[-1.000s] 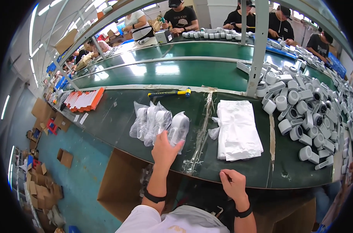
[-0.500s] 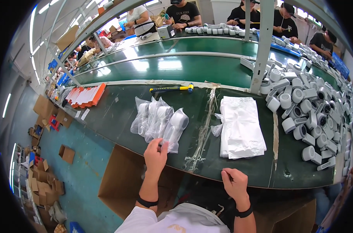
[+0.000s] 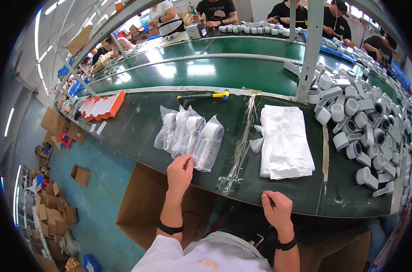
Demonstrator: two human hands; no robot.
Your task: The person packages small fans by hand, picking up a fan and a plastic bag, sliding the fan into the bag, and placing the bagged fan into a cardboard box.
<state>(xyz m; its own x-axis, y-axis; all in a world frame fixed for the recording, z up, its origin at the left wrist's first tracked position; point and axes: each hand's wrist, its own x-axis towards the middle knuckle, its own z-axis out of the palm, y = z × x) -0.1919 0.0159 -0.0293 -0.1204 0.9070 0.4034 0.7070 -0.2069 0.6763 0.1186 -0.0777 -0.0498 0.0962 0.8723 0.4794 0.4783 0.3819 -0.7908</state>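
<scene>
Fingers drawn together, my left hand [image 3: 179, 174] is at the near edge of a row of bagged devices. Its tips are beside the lower end of the rightmost clear plastic bag [image 3: 209, 144]; whether they pinch any of it is hidden. Each bag holds a pale grey device with a rounded head and a handle, and the other bagged devices [image 3: 183, 131] lie just left of it. My right hand [image 3: 278, 209] is curled closed over the table's near edge, with nothing seen in it. Beyond it lies a stack of flat white plastic bags [image 3: 286, 143].
A large heap of unbagged grey devices [image 3: 373, 131] covers the table's right side. A yellow-and-blue hammer [image 3: 203, 96] lies at the back, before a metal post [image 3: 309, 54]. Orange-and-white cartons [image 3: 102, 105] are at far left. An open cardboard box [image 3: 142, 204] stands below the edge. Co-workers work across the green conveyor [image 3: 242, 75].
My left hand's fingers have closed together at the bag's lower end, where they were more spread. My right hand stays curled. The whole view has shifted slightly; the bagged devices stay put.
</scene>
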